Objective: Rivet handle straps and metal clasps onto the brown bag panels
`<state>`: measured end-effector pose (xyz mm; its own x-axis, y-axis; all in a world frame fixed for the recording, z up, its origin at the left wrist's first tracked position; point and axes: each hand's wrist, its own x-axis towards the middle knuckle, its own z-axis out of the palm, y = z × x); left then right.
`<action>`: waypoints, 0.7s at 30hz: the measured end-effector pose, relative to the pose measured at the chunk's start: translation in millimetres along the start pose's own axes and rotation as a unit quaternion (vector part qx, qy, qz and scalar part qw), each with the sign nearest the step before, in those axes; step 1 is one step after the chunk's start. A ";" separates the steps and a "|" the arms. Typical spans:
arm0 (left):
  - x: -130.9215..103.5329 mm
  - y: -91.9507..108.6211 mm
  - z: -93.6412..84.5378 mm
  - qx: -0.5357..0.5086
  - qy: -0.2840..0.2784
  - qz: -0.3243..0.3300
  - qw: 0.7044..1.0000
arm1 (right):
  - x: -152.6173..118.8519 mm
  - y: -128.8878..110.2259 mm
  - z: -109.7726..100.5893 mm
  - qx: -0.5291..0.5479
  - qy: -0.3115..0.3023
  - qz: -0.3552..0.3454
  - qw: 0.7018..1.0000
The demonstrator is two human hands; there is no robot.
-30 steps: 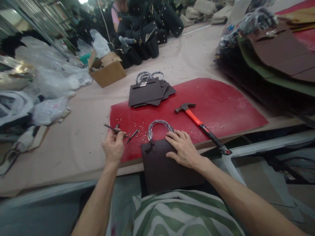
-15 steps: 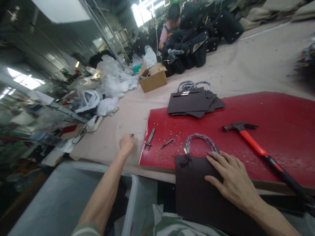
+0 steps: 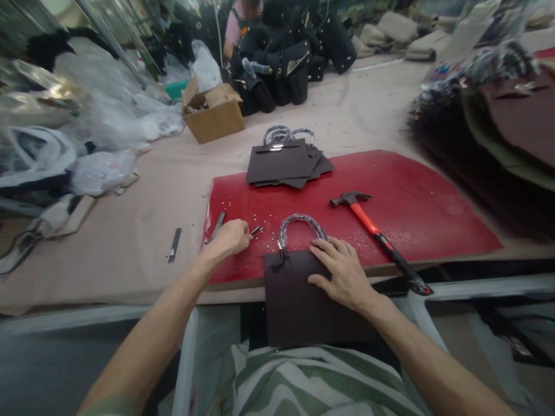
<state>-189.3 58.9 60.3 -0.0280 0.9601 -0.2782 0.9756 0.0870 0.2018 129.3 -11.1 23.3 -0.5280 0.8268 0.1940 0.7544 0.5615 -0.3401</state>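
Note:
My left hand [image 3: 232, 236] is over the left part of the red mat, fingers closed on one end of a thin metal rod [image 3: 255, 230]. Beside it, a pronged metal tool [image 3: 220, 222] is partly covered by that hand. My right hand [image 3: 342, 271] lies spread and flat on a dark brown bag panel [image 3: 299, 306] that overhangs the table's front edge. The panel's plastic-wrapped handle [image 3: 299, 219] arches onto the mat, its right end by my right fingertips. Several tiny metal pieces are scattered near the rod.
A claw hammer [image 3: 375, 231] rests across the red mat [image 3: 416, 196]. Behind are stacked bag panels [image 3: 280, 162] and a cardboard box [image 3: 214, 118]. A dark flat tool [image 3: 174, 245] lies left of the mat. Large panel piles [image 3: 520, 127] stand right. Beyond, a person sits among black bags [image 3: 299, 63].
My left hand has moved right from the bare table to the thin rod, and the dark flat tool now lies on the table. My view has turned right; my right hand stays on the panel.

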 end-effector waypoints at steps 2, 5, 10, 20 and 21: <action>-7.0 -2.5 -3.3 -0.075 0.041 0.008 0.996 | -0.3 -0.9 -0.5 0.004 0.001 0.002 1.000; -31.5 9.0 -2.2 -0.329 0.081 0.038 0.940 | -0.7 -1.8 -0.8 0.011 0.001 0.005 1.000; -76.1 73.2 33.2 -0.616 0.054 0.081 0.782 | -0.9 -3.0 -1.6 0.012 -0.008 0.009 1.000; -87.7 112.5 92.1 -0.497 0.186 0.139 0.836 | -2.9 -3.3 -0.7 0.024 0.010 0.003 1.000; -88.0 111.6 93.3 -0.496 0.189 0.140 0.836 | -3.1 -3.3 -1.0 0.027 0.010 0.004 1.000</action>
<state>-57.6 -40.7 19.7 -0.0786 0.9790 0.1882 0.2990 -0.1570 0.9413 128.9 -15.5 24.8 -0.5139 0.8316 0.2103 0.7360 0.5534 -0.3900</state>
